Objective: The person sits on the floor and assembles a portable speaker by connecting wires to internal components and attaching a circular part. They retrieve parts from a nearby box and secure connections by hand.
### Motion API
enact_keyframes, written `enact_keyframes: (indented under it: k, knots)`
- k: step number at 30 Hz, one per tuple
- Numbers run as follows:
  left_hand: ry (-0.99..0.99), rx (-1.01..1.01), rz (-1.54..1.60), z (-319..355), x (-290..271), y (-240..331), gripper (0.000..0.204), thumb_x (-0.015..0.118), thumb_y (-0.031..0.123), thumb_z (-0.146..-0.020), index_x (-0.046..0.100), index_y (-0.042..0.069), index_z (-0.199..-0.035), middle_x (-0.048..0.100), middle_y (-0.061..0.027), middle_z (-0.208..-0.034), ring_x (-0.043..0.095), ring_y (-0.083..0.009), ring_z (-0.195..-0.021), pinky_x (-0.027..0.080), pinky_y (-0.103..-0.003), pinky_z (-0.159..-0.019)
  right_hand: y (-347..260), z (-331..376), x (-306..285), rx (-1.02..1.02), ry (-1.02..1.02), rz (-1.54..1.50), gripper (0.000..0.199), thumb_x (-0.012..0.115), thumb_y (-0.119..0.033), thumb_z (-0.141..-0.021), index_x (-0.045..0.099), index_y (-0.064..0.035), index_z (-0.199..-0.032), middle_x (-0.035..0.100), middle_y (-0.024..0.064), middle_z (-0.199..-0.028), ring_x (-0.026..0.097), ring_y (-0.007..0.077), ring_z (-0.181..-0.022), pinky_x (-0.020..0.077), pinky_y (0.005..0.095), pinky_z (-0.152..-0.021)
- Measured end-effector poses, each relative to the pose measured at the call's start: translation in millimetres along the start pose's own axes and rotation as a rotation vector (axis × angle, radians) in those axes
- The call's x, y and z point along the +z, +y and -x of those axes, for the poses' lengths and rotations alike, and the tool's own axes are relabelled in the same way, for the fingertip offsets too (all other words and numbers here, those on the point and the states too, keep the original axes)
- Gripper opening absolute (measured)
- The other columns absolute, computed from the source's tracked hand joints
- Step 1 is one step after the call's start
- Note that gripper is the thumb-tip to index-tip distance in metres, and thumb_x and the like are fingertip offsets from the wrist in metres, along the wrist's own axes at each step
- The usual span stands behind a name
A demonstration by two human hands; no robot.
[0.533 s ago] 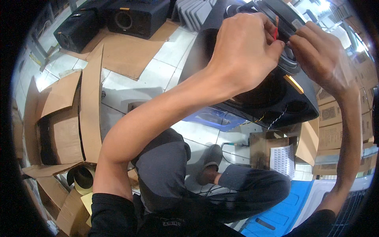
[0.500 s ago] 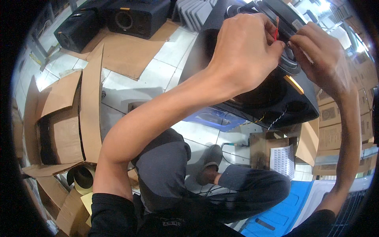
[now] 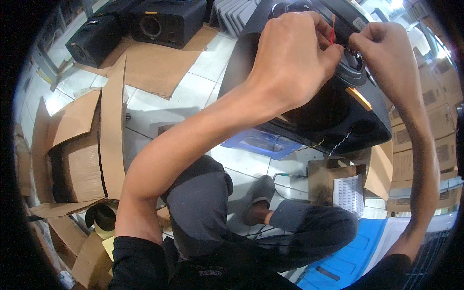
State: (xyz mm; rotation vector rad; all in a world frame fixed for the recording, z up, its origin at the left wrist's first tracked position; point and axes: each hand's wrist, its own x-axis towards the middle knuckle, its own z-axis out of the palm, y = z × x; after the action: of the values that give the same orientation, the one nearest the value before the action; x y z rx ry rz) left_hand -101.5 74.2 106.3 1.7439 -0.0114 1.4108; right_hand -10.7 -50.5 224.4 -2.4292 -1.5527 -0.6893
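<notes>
Wire, thin and red (image 3: 332, 32), stands just above a big black speaker cabinet (image 3: 333, 111), at its round top fitting. The left hand (image 3: 295, 58) has its fingers closed, pinching the wire; the right hand (image 3: 386, 58) has its fingers curled tight just beside it, though what they grip is hidden. Below lie a blue tray (image 3: 261, 142), an open cardboard box (image 3: 77, 154), flat cardboard (image 3: 154, 67) and two more black speakers (image 3: 164, 21).

Open cardboard box (image 3: 72, 159) at left, flaps spread — flat cardboard sheet (image 3: 159, 63) on the tiled floor (image 3: 193, 92) beyond. Two black speaker cabinets (image 3: 166, 19) along the top edge. Blue plastic tray (image 3: 263, 142) lower down, grey slipper (image 3: 258, 198) near it.
</notes>
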Motion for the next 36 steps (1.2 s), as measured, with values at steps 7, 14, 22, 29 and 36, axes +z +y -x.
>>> enact_keyframes:
  k: [7, 14, 22, 29, 36]
  knots:
    - [0.000, -0.031, -0.031, 1, 0, 1, 0.025, 0.074, 0.019, -0.081, 0.072, -0.006, -0.088, 0.072, -0.0236, -0.080, 0.073, -0.0369, -0.077, 0.058, -0.040, -0.076, -7, -5, -7, 0.302, -0.124, -0.228, 0.027, 0.067, -0.026, -0.086, 0.071, -0.0012, -0.075, 0.054, 0.0012, -0.058, 0.047, 0.0099, -0.051, 0.0345, 0.0263, -0.050]
    - [-0.047, -0.051, -0.083, 3, 1, 3, 0.033, 0.079, 0.027, -0.087, 0.072, -0.002, -0.100, 0.076, -0.0130, -0.080, 0.070, -0.0150, -0.065, 0.055, -0.031, -0.065, 6, 10, -21, -0.017, -0.064, -0.235, 0.020, 0.070, -0.019, -0.093, 0.073, 0.0013, -0.095, 0.066, 0.0059, -0.074, 0.059, 0.0129, -0.062, 0.0447, 0.0279, -0.058]
    - [-0.033, -0.038, -0.103, 4, 2, 4, 0.026, 0.080, 0.021, -0.087, 0.071, -0.001, -0.099, 0.075, -0.0107, -0.077, 0.068, -0.0122, -0.064, 0.053, -0.029, -0.063, 29, 18, -3, -0.673, 0.194, 0.166, 0.016, 0.072, -0.010, -0.088, 0.069, -0.0030, -0.102, 0.067, 0.0110, -0.090, 0.067, 0.0278, -0.076, 0.0540, 0.0374, -0.066]
    - [-0.040, -0.052, -0.066, 5, 3, 3, 0.024, 0.079, 0.020, -0.088, 0.071, 0.000, -0.098, 0.074, -0.0107, -0.075, 0.066, -0.0108, -0.064, 0.052, -0.028, -0.062, 34, 12, -2, -0.829, 0.233, 0.313, 0.015, 0.071, -0.007, -0.085, 0.066, -0.0041, -0.099, 0.064, 0.0090, -0.095, 0.067, 0.0281, -0.085, 0.0546, 0.0385, -0.069]
    - [-0.036, -0.063, -0.108, 4, 4, 4, 0.023, 0.079, 0.019, -0.088, 0.072, 0.000, -0.097, 0.072, -0.0091, -0.073, 0.066, -0.0119, -0.064, 0.051, -0.028, -0.061, 30, 6, -1, -0.797, 0.148, 0.328, 0.019, 0.070, -0.003, -0.086, 0.060, -0.0002, -0.102, 0.060, 0.0131, -0.098, 0.063, 0.0299, -0.090, 0.0538, 0.0382, -0.075]
